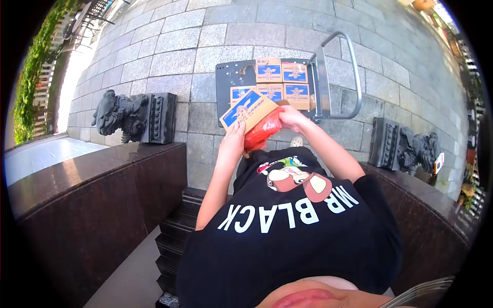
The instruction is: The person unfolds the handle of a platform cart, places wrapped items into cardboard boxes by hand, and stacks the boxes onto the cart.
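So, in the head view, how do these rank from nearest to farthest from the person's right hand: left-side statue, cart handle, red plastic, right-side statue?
From the right hand, in the head view:
1. Red plastic: right at the hand, on its left.
2. Cart handle: to the right.
3. Right-side statue: farther right.
4. Left-side statue: well off to the left.

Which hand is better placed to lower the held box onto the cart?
Probably the left hand: it grips the box, toward the bare side of the cart; the right hand is at the red bag.
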A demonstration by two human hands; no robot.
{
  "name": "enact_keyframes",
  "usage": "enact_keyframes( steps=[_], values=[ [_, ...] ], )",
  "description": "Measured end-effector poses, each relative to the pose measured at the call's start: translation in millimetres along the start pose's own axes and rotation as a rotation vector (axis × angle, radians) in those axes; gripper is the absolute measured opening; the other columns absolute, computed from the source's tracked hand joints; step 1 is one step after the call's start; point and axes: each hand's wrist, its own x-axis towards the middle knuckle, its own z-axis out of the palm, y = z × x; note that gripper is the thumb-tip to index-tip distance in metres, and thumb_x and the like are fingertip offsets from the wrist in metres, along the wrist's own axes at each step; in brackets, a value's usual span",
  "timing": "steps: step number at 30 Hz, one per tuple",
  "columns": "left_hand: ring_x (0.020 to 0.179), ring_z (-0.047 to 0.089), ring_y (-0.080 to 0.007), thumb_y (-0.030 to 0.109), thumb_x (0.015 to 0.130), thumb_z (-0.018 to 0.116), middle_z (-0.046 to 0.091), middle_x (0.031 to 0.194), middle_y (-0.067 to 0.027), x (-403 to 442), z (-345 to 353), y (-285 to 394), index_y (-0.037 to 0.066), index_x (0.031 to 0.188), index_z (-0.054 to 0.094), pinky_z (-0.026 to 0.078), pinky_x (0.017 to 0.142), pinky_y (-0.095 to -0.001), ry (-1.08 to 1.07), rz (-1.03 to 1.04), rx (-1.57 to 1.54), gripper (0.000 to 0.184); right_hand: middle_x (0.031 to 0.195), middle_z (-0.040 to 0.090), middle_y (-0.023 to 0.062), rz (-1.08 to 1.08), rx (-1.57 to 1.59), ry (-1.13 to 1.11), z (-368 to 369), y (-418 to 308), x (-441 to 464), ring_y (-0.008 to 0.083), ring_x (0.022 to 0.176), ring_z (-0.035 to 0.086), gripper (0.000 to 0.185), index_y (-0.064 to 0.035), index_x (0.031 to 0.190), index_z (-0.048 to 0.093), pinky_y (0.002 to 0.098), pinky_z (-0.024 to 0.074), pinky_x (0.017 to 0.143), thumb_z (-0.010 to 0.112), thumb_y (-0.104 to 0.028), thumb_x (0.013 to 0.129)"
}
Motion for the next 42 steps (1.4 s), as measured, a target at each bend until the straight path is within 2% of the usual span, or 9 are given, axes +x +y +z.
enact_keyframes(
  steps=[6, 11, 16, 21, 27, 30, 33, 37, 42],
  values=[
    [0.107, 0.06, -0.0388, 0.011, 0.093, 0.043, 0.06, 0.114, -0.0271, 45.0, -21.5, -93.8, -0.005, 0.122, 0.054, 0.05, 0.089, -0.0451, -0.068, -0.168, -0.148, 0.035, 0.121, 0.053, 0.0176, -0.262, 0.213, 0.488, 92.6, -13.6, 88.2, 0.0237, 0.105, 0.059, 0.046, 0.0019, 0.129, 0.045, 0.0335, 0.0509, 0.086, 0.057, -0.02, 0.091],
    [0.092, 0.064, -0.0424, 0.017, 0.095, 0.045, 0.064, 0.099, -0.0289, 67.8, -55.7, -123.8, 0.0, 0.12, 0.058, 0.051, 0.082, -0.0485, -0.007, -0.309, -0.402, 0.033, 0.134, 0.04, 0.0221, -0.836, -1.109, 0.334, 146.9, -44.8, 69.7, 0.0313, 0.112, 0.055, 0.056, 0.0032, 0.125, 0.048, 0.0381, 0.0449, 0.099, 0.075, -0.011, 0.078],
    [0.095, 0.063, -0.0423, 0.016, 0.096, 0.046, 0.062, 0.106, -0.0284, 89.5, -25.2, -145.4, -0.001, 0.122, 0.056, 0.052, 0.082, -0.0481, -0.012, -0.231, -0.372, 0.033, 0.118, 0.051, 0.0187, -0.494, -1.189, 0.21, 153.2, -37.2, 119.4, 0.036, 0.097, 0.06, 0.021, -0.0017, 0.099, 0.062, 0.042, 0.0518, 0.081, 0.064, -0.013, 0.081],
    [0.104, 0.061, -0.0405, 0.006, 0.089, 0.05, 0.058, 0.116, -0.032, 109.0, -28.3, -142.7, -0.011, 0.125, 0.05, 0.051, 0.089, -0.0431, -0.082, -0.261, -0.277, 0.04, 0.113, 0.057, 0.024, -0.533, -1.025, 0.179, 124.0, -22.3, 190.0, 0.0356, 0.095, 0.063, 0.017, -0.001, 0.098, 0.063, 0.0419, 0.0529, 0.079, 0.059, -0.011, 0.084],
    [0.095, 0.063, -0.0416, 0.014, 0.096, 0.046, 0.063, 0.1, -0.0312, 120.4, 2.8, -157.4, -0.002, 0.127, 0.052, 0.052, 0.082, -0.0456, -0.217, -0.389, -0.212, 0.036, 0.084, 0.068, 0.0179, 0.033, -0.602, -0.017, 95.8, 21.2, 273.4, 0.0235, 0.071, 0.069, 0.019, 0.004, 0.1, 0.062, 0.0356, 0.0539, 0.063, 0.06, -0.006, 0.084],
    [0.092, 0.064, -0.0408, 0.019, 0.096, 0.048, 0.065, 0.095, -0.0283, 145.8, 2.9, -188.4, 0.0, 0.12, 0.059, 0.051, 0.082, -0.0461, -0.21, -0.42, -0.288, 0.032, 0.09, 0.066, 0.0166, -0.563, -0.949, 0.103, 86.6, 26.5, 273.9, 0.0259, 0.076, 0.067, 0.023, 0.0019, 0.101, 0.063, 0.035, 0.0533, 0.067, 0.066, -0.009, 0.081],
    [0.091, 0.062, -0.0429, 0.024, 0.096, 0.051, 0.064, 0.093, -0.0267, 180.9, 3.9, -245.1, 0.0, 0.108, 0.063, 0.049, 0.077, -0.0465, -0.269, -0.433, -0.449, 0.03, 0.093, 0.063, 0.0143, -0.501, -0.703, 0.176, 87.2, -49.1, 232.3, 0.0294, 0.081, 0.063, 0.029, -0.001, 0.102, 0.064, 0.0356, 0.0522, 0.072, 0.072, -0.013, 0.076],
    [0.074, 0.053, -0.007, 0.025, 0.097, 0.055, 0.063, 0.079, -0.0012, 241.2, 15.3, -309.3, -0.003, 0.1, 0.064, 0.046, 0.069, -0.0274, -0.503, -0.38, -0.697, 0.03, 0.102, 0.059, 0.0126, -0.672, -0.976, 0.365, 16.9, -59.3, 254.5, 0.0319, 0.099, 0.057, 0.057, -0.0059, 0.117, 0.057, 0.0404, 0.047, 0.087, 0.081, -0.026, 0.069],
    [0.074, 0.056, -0.0037, 0.026, 0.092, 0.064, 0.067, 0.084, 0.0029, 334.0, 36.3, -346.2, 0.002, 0.098, 0.07, 0.047, 0.068, -0.0234, -0.8, -0.412, -0.87, 0.025, 0.137, 0.045, 0.0195, -0.486, -1.0, 0.198, -43.8, -59.2, 324.8, 0.0355, 0.13, 0.041, 0.108, -0.007, 0.146, 0.028, 0.0427, 0.0344, 0.109, 0.088, -0.033, 0.059]
  ],
)
